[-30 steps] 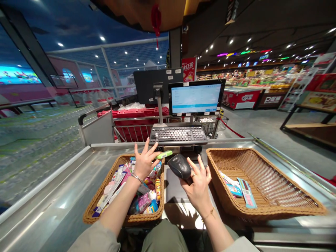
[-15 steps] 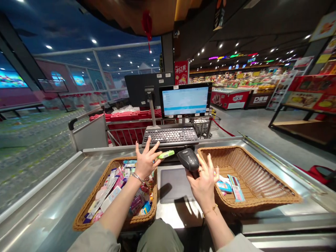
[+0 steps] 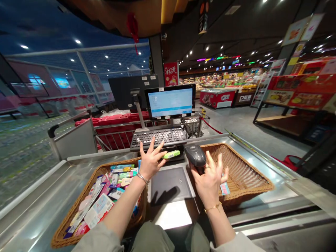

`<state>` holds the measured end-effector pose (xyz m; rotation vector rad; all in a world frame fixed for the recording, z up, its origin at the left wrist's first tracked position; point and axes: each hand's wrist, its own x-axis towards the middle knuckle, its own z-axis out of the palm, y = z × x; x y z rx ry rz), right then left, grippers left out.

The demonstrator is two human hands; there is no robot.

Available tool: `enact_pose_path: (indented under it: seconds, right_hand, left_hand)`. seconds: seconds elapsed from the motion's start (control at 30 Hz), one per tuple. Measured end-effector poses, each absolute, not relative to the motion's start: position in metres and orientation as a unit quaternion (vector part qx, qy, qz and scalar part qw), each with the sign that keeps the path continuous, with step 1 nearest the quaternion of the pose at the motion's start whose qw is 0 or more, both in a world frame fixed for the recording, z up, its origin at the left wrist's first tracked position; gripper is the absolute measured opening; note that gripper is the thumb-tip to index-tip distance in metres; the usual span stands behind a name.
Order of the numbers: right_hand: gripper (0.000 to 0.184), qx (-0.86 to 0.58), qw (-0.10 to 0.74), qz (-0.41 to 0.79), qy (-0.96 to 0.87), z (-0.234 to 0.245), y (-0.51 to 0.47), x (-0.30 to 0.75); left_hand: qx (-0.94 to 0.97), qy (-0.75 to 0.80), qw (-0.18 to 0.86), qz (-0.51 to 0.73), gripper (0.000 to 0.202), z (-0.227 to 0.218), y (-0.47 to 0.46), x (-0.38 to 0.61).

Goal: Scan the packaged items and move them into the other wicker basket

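Small green packet [image 3: 172, 154] pinched at one end, liable to slip
Fingers of the left hand [image 3: 151, 162] hold it left of the barcode scanner [image 3: 194, 156] gripped by the right hand [image 3: 209, 182]; a loose pinch could drop it on the bench [image 3: 44, 204], a hasty swing knock it against the scanner

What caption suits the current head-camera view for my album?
Left hand holding a green packet, right hand a black scanner, at a metal counter.
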<state>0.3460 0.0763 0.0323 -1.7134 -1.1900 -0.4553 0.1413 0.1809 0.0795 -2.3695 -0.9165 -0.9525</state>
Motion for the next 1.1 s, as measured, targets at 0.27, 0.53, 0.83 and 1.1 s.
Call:
enact_pose_path:
  seconds: [0.27, 0.53, 0.83, 1.1]
  right_hand:
    - [0.031, -0.732, 0.49, -0.186, -0.435, 0.04, 0.063, 0.374]
    - [0.025, -0.761, 0.498, -0.183, -0.373, 0.039, 0.053, 0.403]
    - [0.025, -0.767, 0.493, -0.227, -0.342, 0.029, 0.052, 0.427]
    - [0.028, -0.775, 0.489, -0.226, -0.33, 0.029, 0.047, 0.436]
  left_hand:
    - [-0.868, -0.297, 0.191, -0.35, 0.021, 0.077, 0.179, 0.183]
    - [-0.877, -0.267, 0.172, -0.36, 0.019, 0.069, 0.175, 0.219]
    - [-0.897, -0.246, 0.139, -0.341, 0.024, 0.053, 0.171, 0.253]
    - [-0.901, -0.271, 0.103, -0.323, 0.031, 0.039, 0.165, 0.295]
